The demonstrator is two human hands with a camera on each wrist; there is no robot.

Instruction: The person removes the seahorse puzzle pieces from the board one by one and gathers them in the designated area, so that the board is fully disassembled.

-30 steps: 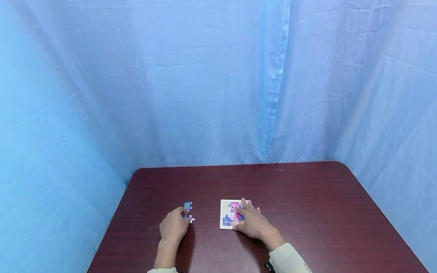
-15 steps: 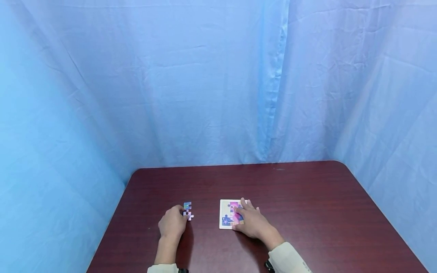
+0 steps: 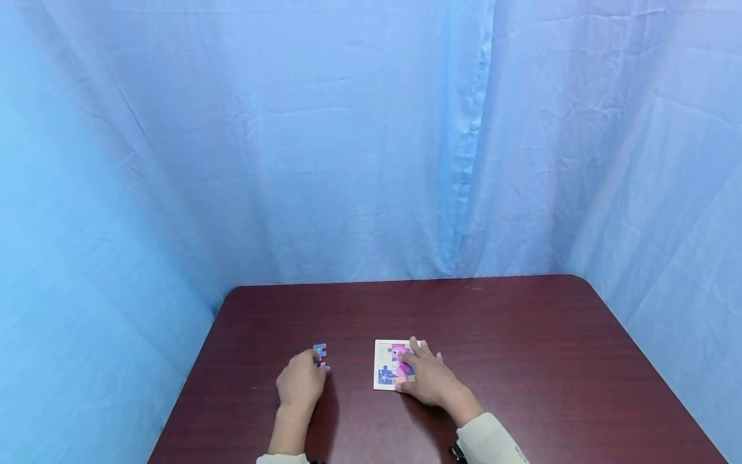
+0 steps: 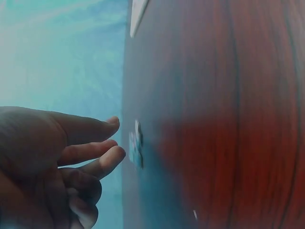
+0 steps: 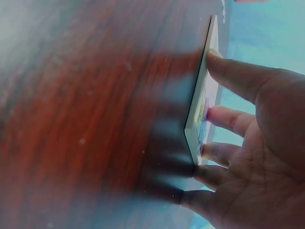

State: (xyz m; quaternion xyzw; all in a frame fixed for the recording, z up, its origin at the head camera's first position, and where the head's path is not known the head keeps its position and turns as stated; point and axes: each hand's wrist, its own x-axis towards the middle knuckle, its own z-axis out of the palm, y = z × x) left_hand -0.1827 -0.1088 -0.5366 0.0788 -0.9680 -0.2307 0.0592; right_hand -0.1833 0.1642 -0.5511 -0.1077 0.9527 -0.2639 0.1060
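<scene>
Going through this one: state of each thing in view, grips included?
Left grip: thumb and fingers parted, holding nothing, by the loose pieces.
Right grip: fingers spread, resting on the puzzle board.
Loose pieces: on the table, partly hidden; whether joined, cannot tell.
Puzzle board: flat on the table, partly filled, far-left corner bare.
Fitted pieces: set in the board, partly covered by the right grip.
Curtain: hanging, creased.

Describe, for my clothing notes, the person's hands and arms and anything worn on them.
The left hand and right hand are ungloved. The left sleeve and right sleeve are pale, off-white; the right one bears a small dark marking, too small to read. A black item shows at the right cuff and a black sliver by the left, neither identifiable.
</scene>
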